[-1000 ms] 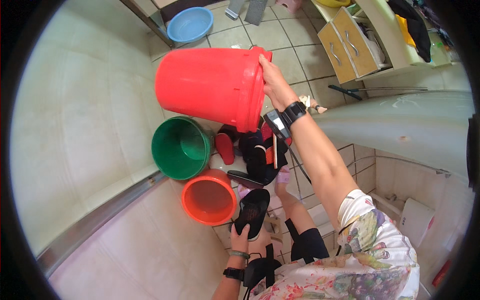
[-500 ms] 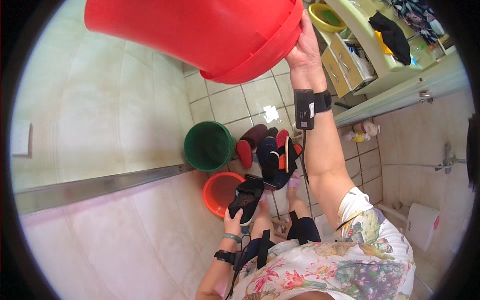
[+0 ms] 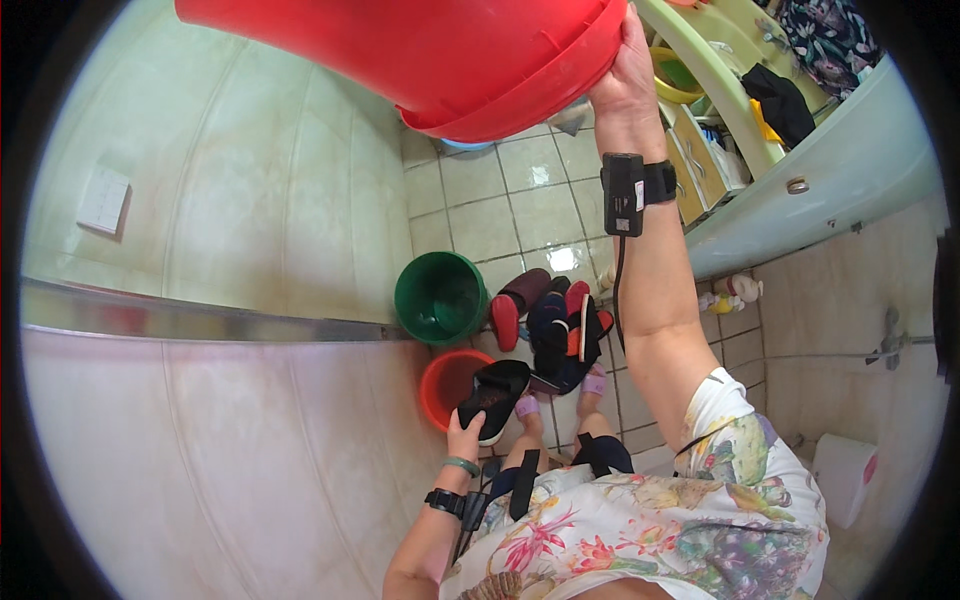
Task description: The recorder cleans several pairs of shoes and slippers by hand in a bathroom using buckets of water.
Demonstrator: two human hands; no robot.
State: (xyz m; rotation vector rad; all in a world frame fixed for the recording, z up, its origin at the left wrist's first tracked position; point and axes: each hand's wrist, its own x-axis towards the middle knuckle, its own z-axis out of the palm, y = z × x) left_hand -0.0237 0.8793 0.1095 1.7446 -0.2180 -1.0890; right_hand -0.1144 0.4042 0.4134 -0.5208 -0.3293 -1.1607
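Observation:
My left hand point(image 3: 466, 434) is closed on the heel end of a black shoe point(image 3: 497, 388) with a pale sole edge, beside an orange-red basin point(image 3: 437, 393) on the floor. High up in front, my right hand point(image 3: 630, 80) grips the banded edge of a large red bucket point(image 3: 420, 60), which is tipped on its side. Its fingers are partly hidden behind the bucket. A heap of dark shoes and slippers point(image 3: 562, 335), some with red and orange parts, lies on the tiles before my feet.
A dark green bucket point(image 3: 440, 297) stands by the left wall. To the right are a sliding glass panel point(image 3: 815, 190), a pale green sink counter point(image 3: 725, 120) and a yellow basin point(image 3: 676, 75). A white box point(image 3: 840, 480) hangs on the right wall. The floor tiles point(image 3: 475, 205) look wet.
The view has shifted, showing more floor and wall. The red bucket has risen slightly with my right hand. My left hand still holds the black shoe by the basin.

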